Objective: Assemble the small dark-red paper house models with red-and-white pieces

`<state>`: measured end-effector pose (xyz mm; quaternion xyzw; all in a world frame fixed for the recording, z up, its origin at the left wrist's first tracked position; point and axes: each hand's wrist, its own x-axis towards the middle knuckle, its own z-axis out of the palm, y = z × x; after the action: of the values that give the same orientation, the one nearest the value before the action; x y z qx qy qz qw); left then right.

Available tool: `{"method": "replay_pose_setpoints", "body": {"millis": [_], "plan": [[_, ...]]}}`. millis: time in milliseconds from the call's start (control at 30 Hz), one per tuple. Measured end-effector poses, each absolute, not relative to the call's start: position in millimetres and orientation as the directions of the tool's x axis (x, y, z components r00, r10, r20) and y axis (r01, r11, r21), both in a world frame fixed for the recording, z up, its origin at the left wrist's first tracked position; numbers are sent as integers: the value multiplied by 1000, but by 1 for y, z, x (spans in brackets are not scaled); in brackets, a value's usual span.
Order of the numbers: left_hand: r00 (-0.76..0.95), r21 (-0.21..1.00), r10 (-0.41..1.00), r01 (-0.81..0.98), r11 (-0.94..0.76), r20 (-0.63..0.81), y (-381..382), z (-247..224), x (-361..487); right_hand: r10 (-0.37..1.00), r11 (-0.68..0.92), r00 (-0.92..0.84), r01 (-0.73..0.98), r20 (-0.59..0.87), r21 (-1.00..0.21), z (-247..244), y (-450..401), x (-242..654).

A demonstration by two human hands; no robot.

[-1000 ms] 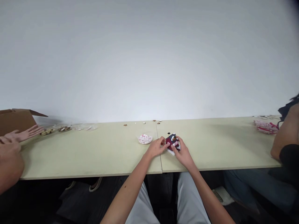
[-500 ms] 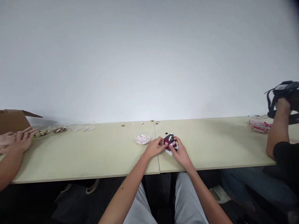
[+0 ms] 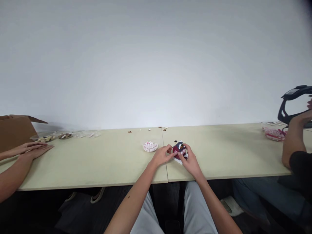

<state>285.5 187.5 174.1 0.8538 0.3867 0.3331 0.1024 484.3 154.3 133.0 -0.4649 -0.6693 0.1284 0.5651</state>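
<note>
Pale table, red-and-navy piece between both hands

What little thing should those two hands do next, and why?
Perhaps press gently with the left hand on the small striped piece, while the right hand steadies the dark red and navy decoration. The left hand reaches that piece, and the right hand grips the decoration's edge, which should brace it.

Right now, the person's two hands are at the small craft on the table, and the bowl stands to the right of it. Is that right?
Not quite: in the head view, the bowl stands left of the craft. The left hand and right hand are indeed at it.
</note>
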Motion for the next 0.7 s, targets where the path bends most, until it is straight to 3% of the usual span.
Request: {"method": "replay_pose_setpoints", "body": {"millis": [700], "plan": [[479, 474, 767, 604, -641, 427, 184, 177, 286, 775, 592, -15, 368, 631, -718, 128, 160, 486]]}}
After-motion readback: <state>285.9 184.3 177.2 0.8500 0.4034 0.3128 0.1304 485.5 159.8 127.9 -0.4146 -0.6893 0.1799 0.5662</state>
